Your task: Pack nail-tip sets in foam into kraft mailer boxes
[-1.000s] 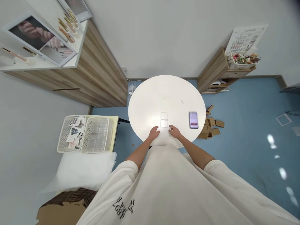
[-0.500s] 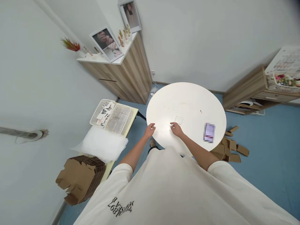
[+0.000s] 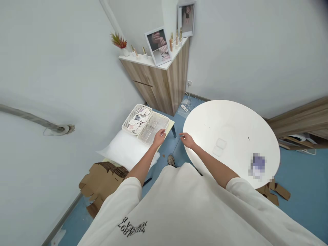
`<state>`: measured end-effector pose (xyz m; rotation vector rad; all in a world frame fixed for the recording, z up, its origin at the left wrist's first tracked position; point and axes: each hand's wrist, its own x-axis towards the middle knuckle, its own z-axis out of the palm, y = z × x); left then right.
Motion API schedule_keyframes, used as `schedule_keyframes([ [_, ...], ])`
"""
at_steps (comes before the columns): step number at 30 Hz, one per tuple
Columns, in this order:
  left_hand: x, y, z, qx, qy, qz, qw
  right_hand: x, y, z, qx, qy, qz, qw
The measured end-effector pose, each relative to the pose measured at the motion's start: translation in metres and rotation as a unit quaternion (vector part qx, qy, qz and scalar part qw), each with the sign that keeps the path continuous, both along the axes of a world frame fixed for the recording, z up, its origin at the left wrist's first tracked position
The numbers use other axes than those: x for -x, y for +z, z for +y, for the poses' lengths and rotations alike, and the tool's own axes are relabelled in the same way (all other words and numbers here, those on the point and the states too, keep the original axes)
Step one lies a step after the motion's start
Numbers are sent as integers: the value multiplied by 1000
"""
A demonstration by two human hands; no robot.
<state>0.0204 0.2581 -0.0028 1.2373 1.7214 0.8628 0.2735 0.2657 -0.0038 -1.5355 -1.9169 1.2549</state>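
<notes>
My left hand [image 3: 159, 137] is over the right edge of a white basket [image 3: 167, 123] that holds clear plastic cases [image 3: 153, 127]. Its fingers are slightly curled and apart, with nothing visible in them. Over the left edge of the round white table [image 3: 230, 112] hangs my right hand [image 3: 188, 139], fingers apart and empty. A clear plastic case [image 3: 219, 147] lies unfolded on the table, to the right of that hand and apart from it. Beside the case basket, a second white basket [image 3: 125, 126] contains small printed cards and packets [image 3: 138, 119].
Translucent white sheets [image 3: 128, 148] lie in front of the baskets on the side table, with flattened cardboard boxes [image 3: 99, 184] nearer me. A blurred-out phone-like object [image 3: 257, 166] rests on the round table. Behind stands a wooden cabinet [image 3: 156, 82] with framed pictures. Cardboard pieces [image 3: 282, 191] lie on the floor.
My view and body have turned left. Both hands have moved away from the clear case on the round table; the left one has travelled over to the basket of cases.
</notes>
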Motion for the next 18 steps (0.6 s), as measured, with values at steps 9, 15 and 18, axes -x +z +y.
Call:
schedule_keyframes([
  [9,129,-19,53,-15,65,18,998,129,-7,40,-1,55,-3,998],
  [15,182,-39,109,-3,191,-1,982,173,-1,61,-8,56,9,998],
  [18,199,-54,137,19,240,-36,970,183,4,69,2,51,2,999],
])
